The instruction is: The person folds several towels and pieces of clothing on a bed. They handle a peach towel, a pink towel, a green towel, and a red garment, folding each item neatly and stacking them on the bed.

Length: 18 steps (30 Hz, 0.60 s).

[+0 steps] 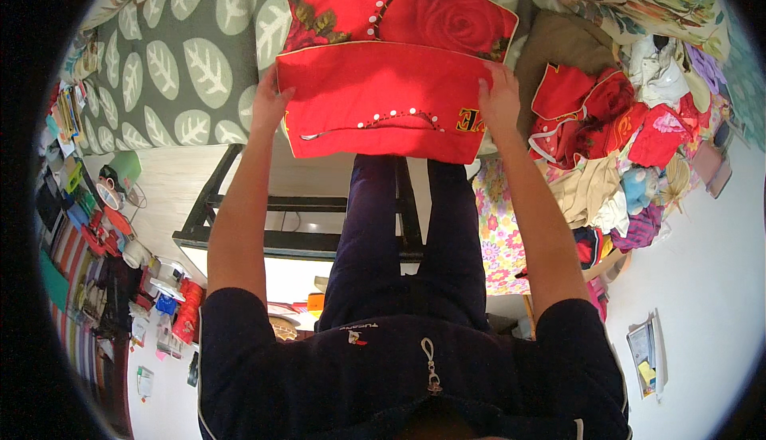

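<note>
A red rose-printed cloth cover with yellow piped edges, like a pillowcase (383, 89), is stretched out in front of me, its near part folded over the far part. A narrow slit shows along its near flap, with rows of white dots beside it. At the left edge of the fold, my left hand (271, 103) is closed on the fabric, thumb on top. My right hand (500, 101) grips the opposite edge in the same way; the fingers beneath are hidden. Under the cover's far part lies a grey-green leaf-patterned bedspread (191, 65).
At the right, a heap of clothes (590, 193) sits on a flowered cloth (496, 228), with another red rose-printed cloth (586, 113) on top. A dark-framed low table (279, 236) stands by my legs. Crowded shelves (88, 224) line the left side.
</note>
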{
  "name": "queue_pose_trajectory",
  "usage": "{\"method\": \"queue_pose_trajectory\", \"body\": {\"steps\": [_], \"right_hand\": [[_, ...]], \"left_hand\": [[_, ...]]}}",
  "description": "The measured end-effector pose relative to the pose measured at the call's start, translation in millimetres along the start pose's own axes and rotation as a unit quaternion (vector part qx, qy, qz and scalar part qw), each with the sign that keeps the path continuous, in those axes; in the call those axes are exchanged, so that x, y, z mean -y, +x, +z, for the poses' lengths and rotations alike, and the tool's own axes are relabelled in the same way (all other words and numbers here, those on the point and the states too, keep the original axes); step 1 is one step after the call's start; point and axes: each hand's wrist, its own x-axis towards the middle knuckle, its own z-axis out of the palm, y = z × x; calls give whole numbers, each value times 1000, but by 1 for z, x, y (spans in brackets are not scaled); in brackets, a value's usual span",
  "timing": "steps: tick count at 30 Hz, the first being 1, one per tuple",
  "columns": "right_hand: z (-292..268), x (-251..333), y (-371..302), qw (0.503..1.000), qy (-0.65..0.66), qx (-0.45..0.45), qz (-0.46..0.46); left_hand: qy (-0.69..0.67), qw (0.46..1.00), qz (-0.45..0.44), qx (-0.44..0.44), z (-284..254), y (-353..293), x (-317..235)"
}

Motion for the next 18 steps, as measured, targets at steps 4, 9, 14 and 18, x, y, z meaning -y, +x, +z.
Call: {"method": "queue_pose_trajectory", "body": {"steps": [4, 9, 14, 18], "right_hand": [[7, 8, 33, 981, -162, 109, -5], [-8, -3, 44, 946, -175, 272, -9], [-52, -26, 60, 968, 42, 246, 6], [-62, -31, 95, 988, 38, 149, 35]], "left_hand": [[122, 991, 47, 0, 7, 34, -22], [259, 965, 28, 16, -17, 25, -78], [114, 970, 213, 32, -45, 34, -132], [-1, 990, 134, 48, -48, 69, -171]]}}
